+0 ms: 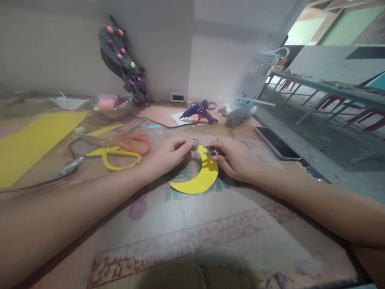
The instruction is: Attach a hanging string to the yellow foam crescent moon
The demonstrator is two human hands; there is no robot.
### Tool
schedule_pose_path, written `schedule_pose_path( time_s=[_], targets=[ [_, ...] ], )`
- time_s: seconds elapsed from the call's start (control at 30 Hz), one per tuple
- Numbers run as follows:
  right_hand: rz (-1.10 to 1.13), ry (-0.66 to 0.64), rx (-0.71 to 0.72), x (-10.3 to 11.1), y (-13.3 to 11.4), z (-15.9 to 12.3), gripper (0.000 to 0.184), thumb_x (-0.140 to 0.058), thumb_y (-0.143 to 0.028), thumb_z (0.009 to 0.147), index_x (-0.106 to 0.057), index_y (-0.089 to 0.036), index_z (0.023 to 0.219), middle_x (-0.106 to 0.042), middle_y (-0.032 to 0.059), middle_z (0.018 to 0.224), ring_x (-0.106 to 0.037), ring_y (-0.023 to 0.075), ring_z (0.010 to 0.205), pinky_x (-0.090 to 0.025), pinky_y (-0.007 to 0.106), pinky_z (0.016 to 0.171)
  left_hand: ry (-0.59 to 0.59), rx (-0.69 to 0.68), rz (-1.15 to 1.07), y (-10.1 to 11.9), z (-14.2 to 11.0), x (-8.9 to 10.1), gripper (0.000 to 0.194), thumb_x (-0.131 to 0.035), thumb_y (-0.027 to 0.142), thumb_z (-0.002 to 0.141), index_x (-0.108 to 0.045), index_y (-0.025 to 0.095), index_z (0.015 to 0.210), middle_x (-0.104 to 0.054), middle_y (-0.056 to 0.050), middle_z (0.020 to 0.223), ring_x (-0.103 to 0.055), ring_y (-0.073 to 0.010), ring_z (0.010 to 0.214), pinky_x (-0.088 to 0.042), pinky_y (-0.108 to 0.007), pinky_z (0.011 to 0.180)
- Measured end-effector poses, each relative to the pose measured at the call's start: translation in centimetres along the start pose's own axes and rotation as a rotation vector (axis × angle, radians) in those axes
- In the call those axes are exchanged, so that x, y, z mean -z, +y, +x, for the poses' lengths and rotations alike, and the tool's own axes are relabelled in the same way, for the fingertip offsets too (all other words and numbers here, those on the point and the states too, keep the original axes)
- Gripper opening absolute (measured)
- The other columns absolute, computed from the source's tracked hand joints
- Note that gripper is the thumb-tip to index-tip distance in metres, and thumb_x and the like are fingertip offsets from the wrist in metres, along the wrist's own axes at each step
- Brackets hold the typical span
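A yellow paper crescent (207, 176) lies flat on the printed cardboard, its upper tip between my hands. My left hand (176, 151) is closed, thumb and forefinger pinching a small grey piece (195, 145) beside that tip; a thin curl stands up from it. At the crescent's right edge, my right hand (230, 156) pinches a small dark grey, pointed thing (209, 152) that lies over the yellow paper. Both pinched things are too small and partly covered for me to tell their kind.
Orange-and-yellow-handled scissors (122, 158) and a large yellow sheet (36, 144) lie at left. Behind are a blue glue gun (198, 111), grey yarn (239, 117), a small digital display (178, 97) and a decorated grey crescent (112, 50). A phone (278, 143) lies right, near the edge.
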State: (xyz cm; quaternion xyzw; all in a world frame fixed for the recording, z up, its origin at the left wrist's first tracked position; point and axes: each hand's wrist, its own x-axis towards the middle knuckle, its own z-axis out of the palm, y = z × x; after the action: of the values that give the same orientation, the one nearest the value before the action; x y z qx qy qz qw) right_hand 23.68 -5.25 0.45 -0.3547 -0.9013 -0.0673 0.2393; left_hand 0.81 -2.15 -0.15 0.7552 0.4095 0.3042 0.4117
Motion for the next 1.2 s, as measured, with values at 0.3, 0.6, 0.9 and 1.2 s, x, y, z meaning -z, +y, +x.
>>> schedule_pose_path(
  time_s=[0.3, 0.6, 0.9, 1.2],
  targets=[
    [-0.023, -0.084, -0.073, 0.07, -0.05, 0.23, 0.035, -0.037, -0.031, 0.099, -0.063, -0.011, 0.111, -0.07, 0.0129, 0.097, -0.063, 0.0239, 0.086, -0.045, 0.033, 0.073, -0.04, 0.031, -0.095, -0.27, 0.11, 0.01, 0.037, -0.049, 0.051, 0.091, -0.057, 0.018, 0.076, -0.047, 0.004, 0.056, -0.04, -0.009, 0.046, -0.028, -0.022, 0.042],
    [-0.034, -0.091, -0.067, 0.13, 0.02, 0.43, 0.03, -0.044, -0.032, 0.096, -0.064, -0.012, 0.109, -0.069, 0.0127, 0.093, -0.061, 0.0234, 0.083, -0.042, 0.032, 0.071, -0.041, 0.005, -0.047, -0.25, 0.03, 0.0, 0.039, -0.047, 0.051, 0.091, -0.059, 0.018, 0.076, -0.05, 0.003, 0.057, -0.041, -0.0095, 0.047, -0.031, -0.022, 0.045],
    [-0.032, -0.042, -0.079, -0.08, 0.41, 0.28, 0.032, -0.042, -0.031, 0.097, -0.065, -0.012, 0.107, -0.071, 0.0132, 0.093, -0.062, 0.0238, 0.083, -0.043, 0.033, 0.07, -0.038, -0.025, 0.016, -0.33, 0.02, 0.04, 0.042, -0.046, 0.052, 0.092, -0.063, 0.016, 0.078, -0.063, -0.001, 0.07, -0.049, -0.011, 0.056, -0.035, -0.022, 0.05],
    [-0.086, -0.04, -0.101, -0.25, 0.37, 0.38, 0.028, -0.046, -0.031, 0.096, -0.066, -0.013, 0.104, -0.07, 0.0118, 0.09, -0.061, 0.0231, 0.08, -0.04, 0.032, 0.07, -0.037, -0.045, 0.045, -0.21, 0.02, 0.01, 0.043, -0.045, 0.052, 0.092, -0.065, 0.017, 0.078, -0.064, -0.002, 0.072, -0.052, -0.0127, 0.06, -0.037, -0.023, 0.053]
  ],
)
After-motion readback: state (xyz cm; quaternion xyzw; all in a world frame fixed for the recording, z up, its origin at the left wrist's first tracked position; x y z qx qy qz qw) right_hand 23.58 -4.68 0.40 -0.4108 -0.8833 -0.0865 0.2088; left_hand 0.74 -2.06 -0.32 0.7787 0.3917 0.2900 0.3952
